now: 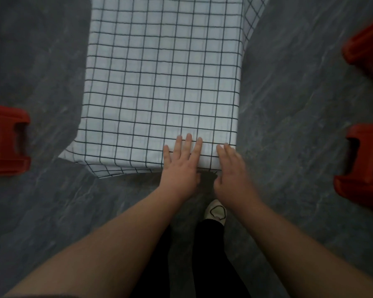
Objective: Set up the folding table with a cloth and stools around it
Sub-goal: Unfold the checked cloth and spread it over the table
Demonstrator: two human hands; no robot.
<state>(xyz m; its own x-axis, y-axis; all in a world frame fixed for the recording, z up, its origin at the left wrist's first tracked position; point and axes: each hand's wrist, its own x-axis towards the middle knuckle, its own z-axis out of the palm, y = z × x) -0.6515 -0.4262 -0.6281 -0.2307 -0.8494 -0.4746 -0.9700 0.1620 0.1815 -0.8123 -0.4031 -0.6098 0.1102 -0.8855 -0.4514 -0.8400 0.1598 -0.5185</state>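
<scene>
A white cloth (159,82) with a black grid covers the folding table completely and hangs over its edges; the table itself is hidden beneath it. My left hand (181,162) lies flat on the cloth's near edge with fingers spread. My right hand (230,168) rests palm down beside it at the near right corner, fingers together on the cloth. Neither hand holds anything. A red stool (7,140) stands on the floor to the left. Another red stool (362,166) stands to the right, and a third red stool (368,46) sits further back on the right, cut off by the frame.
The floor (289,93) is dark grey with a marbled pattern. My legs in black trousers and a white shoe (216,211) are directly below my hands, close to the table's near edge.
</scene>
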